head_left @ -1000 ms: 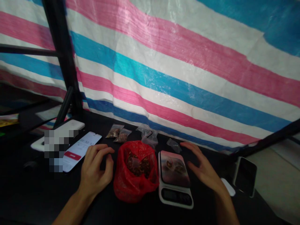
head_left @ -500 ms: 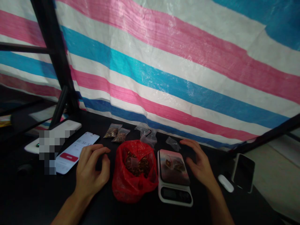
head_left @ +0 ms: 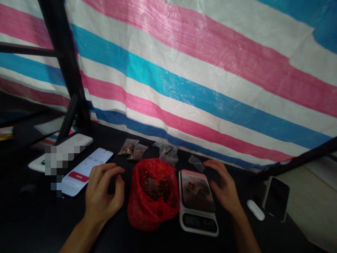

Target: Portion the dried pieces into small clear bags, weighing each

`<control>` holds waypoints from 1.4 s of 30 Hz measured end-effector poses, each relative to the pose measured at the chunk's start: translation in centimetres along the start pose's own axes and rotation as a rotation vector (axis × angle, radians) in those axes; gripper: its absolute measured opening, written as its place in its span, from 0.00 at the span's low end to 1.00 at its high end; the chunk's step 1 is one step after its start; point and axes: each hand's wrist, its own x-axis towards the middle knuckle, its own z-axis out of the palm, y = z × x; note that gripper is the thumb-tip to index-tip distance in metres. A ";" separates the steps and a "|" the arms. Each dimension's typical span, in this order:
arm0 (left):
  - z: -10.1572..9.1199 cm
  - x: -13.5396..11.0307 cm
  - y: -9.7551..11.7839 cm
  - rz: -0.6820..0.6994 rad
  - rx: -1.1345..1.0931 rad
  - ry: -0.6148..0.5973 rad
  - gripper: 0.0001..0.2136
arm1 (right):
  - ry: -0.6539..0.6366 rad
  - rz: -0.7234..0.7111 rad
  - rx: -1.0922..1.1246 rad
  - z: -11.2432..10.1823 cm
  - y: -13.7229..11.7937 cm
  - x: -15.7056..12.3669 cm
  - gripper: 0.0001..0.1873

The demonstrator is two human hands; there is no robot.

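Observation:
My left hand rests on the black table left of a red plastic bag, its fingers curved and apart with nothing in them. Inside the open bag lie many small brown pieces and a clear scoop or cup. Right of the bag stands a white kitchen scale with a small filled zip bag on its metal plate. Just beyond the scale's right side my right hand is open, fingertips close to an empty clear zip bag.
Two filled zip bags and several empty clear bags lie at the back. A phone showing a timer and a white device are on the left. At the right are a white case and a dark-screened phone.
The view has shifted slightly. Both hands hold nearly the same poses, and the objects on the table keep their places.

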 end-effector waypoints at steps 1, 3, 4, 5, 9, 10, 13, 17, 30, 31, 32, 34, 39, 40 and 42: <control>0.0 0.0 0.0 0.001 0.000 0.003 0.10 | -0.013 -0.002 0.000 0.1 0.1 -0.1 0.29; -0.1 -0.1 0.0 0.005 -0.002 0.006 0.10 | -0.038 -0.004 -0.004 0.2 0.1 -0.1 0.30; -0.1 0.0 0.0 0.007 -0.005 0.007 0.10 | -0.047 -0.005 -0.007 0.2 0.1 -0.2 0.31; -0.1 0.0 0.0 0.007 -0.006 0.008 0.10 | -0.055 -0.003 -0.011 0.2 0.1 -0.2 0.33; 0.0 0.1 0.2 0.015 -0.019 0.009 0.10 | -0.125 0.009 -0.028 0.0 -0.3 -0.1 0.34; 0.0 0.2 0.3 0.018 -0.023 0.008 0.10 | -0.167 0.018 -0.032 -0.1 -0.5 -0.1 0.34; -0.1 0.2 0.4 0.016 -0.025 0.000 0.10 | -0.337 0.065 -0.026 -0.3 -0.8 -0.3 0.37; -0.2 0.1 0.5 0.022 -0.038 -0.005 0.10 | -0.424 0.159 -0.045 0.4 -0.5 -0.6 0.32; 0.1 -0.5 1.1 0.071 -0.173 -0.058 0.10 | -0.344 -0.019 -0.027 4.7 -5.5 -0.2 0.27; 0.1 -0.5 1.2 0.070 -0.187 -0.070 0.10 | -0.348 -0.036 -0.055 5.1 -5.5 -0.3 0.28; 0.2 -0.6 1.3 0.069 -0.205 -0.083 0.10 | -0.354 -0.048 -0.076 5.5 -5.4 -0.4 0.28; 0.3 -0.7 1.5 0.072 -0.244 -0.109 0.10 | -0.367 -0.051 -0.099 6.0 -5.0 -0.5 0.29; 1.1 -1.3 2.1 0.104 -0.315 -0.178 0.12 | -0.378 -0.034 -0.092 6.2 -4.6 -0.5 0.33; 1.2 -1.4 2.2 0.111 -0.322 -0.195 0.12 | -0.376 -0.038 -0.090 6.2 -4.7 -0.5 0.34; 1.5 -1.5 2.4 0.123 -0.329 -0.222 0.12 | -0.373 -0.043 -0.085 6.3 -4.8 -0.5 0.36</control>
